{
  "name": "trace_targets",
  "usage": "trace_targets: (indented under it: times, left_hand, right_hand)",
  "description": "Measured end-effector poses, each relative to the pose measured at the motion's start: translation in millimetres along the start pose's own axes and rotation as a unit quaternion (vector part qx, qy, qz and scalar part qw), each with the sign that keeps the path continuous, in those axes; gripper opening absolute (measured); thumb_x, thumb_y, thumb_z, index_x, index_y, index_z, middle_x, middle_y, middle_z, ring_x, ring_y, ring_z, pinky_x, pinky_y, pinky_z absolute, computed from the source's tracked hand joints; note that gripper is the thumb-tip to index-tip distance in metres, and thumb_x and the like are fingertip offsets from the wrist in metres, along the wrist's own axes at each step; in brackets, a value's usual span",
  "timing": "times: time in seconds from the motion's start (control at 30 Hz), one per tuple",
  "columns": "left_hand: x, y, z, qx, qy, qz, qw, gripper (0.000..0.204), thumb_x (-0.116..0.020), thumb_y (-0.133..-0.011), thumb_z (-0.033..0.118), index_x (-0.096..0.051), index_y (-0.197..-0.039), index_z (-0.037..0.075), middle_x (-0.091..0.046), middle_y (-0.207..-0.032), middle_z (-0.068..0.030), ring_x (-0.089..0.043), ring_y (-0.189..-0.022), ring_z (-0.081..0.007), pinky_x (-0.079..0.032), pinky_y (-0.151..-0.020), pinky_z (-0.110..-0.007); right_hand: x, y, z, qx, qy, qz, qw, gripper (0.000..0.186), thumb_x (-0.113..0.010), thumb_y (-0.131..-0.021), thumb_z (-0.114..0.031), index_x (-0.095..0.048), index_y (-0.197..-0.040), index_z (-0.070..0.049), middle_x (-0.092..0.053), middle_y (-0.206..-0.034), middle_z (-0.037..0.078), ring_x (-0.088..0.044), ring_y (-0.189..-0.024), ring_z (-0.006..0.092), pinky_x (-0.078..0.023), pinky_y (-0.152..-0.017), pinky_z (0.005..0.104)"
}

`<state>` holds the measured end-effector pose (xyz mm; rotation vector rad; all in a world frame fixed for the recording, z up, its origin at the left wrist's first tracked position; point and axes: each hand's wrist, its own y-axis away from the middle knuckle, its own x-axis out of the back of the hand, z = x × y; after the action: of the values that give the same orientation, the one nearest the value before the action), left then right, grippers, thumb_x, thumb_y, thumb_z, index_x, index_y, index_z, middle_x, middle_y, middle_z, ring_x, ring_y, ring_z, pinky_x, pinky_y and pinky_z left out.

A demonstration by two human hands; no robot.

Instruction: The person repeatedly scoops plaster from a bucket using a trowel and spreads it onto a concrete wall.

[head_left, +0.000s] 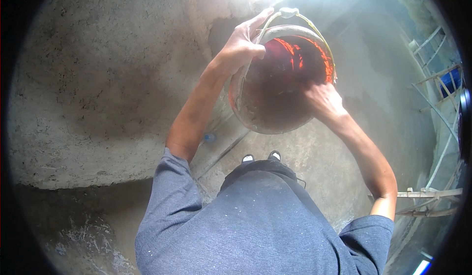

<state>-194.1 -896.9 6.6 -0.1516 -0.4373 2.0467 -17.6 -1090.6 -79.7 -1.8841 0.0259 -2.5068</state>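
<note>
A round bucket (pixel 255 120) is raised in front of me, tilted with its mouth toward me. Its inside is dark and dusty, and the far part of its wall glows red-orange. A thin yellowish handle (pixel 314 28) with a grey grip arches over the far side. My left hand (pixel 241 44) holds the rim at the upper left, thumb over the edge. At the lower right, my right hand (pixel 322 98) reaches into the mouth. Its fingers fade into the shaded inside, so what they touch there is hidden.
A rough concrete surface (pixel 98 78) with a broken lower edge fills the left. Metal frames (pixel 432 194) stand along the right, with a blue thing (pixel 450 81) behind one. Bright light glares at the top. A small bluish object (pixel 210 137) lies below my left forearm.
</note>
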Motion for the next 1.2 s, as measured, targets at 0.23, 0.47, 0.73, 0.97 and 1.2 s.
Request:
trace_targets:
  times: [0.23,0.47,0.73,0.97,1.2]
  left_hand:
    - [-8.0,0.3,6.7,-0.009,-0.032,-0.009,0.999,0.087,-0.048,-0.059,-0.011,-0.029,-0.143,-0.005,-0.036,-0.147,-0.015,-0.045,-0.126,-0.0198,-0.042,-0.095,-0.023]
    - [-19.1,-2.0,-1.7,-0.014,-0.003,-0.019,1.0,0.085,-0.047,-0.06,-0.011,-0.028,-0.143,-0.006,-0.036,-0.146,-0.0168,-0.044,-0.128,-0.0223,-0.041,-0.097,-0.024]
    - [-29.7,-2.0,-11.1,0.023,0.023,-0.02,0.999,0.088,-0.05,-0.056,-0.009,-0.034,-0.143,-0.002,-0.042,-0.142,-0.0106,-0.043,-0.127,-0.0178,-0.036,-0.103,-0.024]
    - [-36.0,-5.9,-14.8,0.016,0.029,-0.023,0.999,0.087,-0.049,-0.057,-0.01,-0.034,-0.142,-0.003,-0.043,-0.142,-0.0108,-0.043,-0.127,-0.0178,-0.032,-0.107,-0.025]
    - [-41.3,-7.1,-18.5,0.019,0.024,-0.028,0.999,0.086,-0.05,-0.058,-0.01,-0.033,-0.142,-0.003,-0.042,-0.142,-0.0116,-0.041,-0.128,-0.0174,-0.03,-0.108,-0.026]
  right_hand:
    - [32.7,6.1,17.5,-0.058,0.014,-0.009,0.998,0.032,-0.058,-0.075,-0.007,-0.061,-0.106,-0.01,-0.056,-0.098,0.012,-0.06,-0.086,0.0264,-0.047,-0.074,0.0356]
    - [12.1,10.1,4.1,-0.017,0.145,0.122,0.982,0.028,-0.062,-0.073,-0.014,-0.065,-0.1,-0.008,-0.06,-0.084,0.007,-0.061,-0.078,0.0211,-0.045,-0.073,0.0348]
    - [12.0,4.8,1.5,-0.036,0.198,0.131,0.971,0.017,-0.061,-0.07,-0.015,-0.066,-0.086,-0.013,-0.056,-0.082,0.004,-0.055,-0.079,0.0191,-0.043,-0.074,0.0309]
    - [-12.0,0.3,9.8,0.061,0.174,0.17,0.968,0.017,-0.059,-0.071,-0.019,-0.064,-0.085,-0.009,-0.057,-0.081,0.003,-0.056,-0.078,0.0169,-0.041,-0.072,0.032]
    - [-11.0,7.2,8.6,0.113,0.157,0.132,0.972,0.016,-0.059,-0.071,-0.013,-0.064,-0.086,-0.009,-0.057,-0.09,0.006,-0.055,-0.084,0.0189,-0.042,-0.078,0.0316]
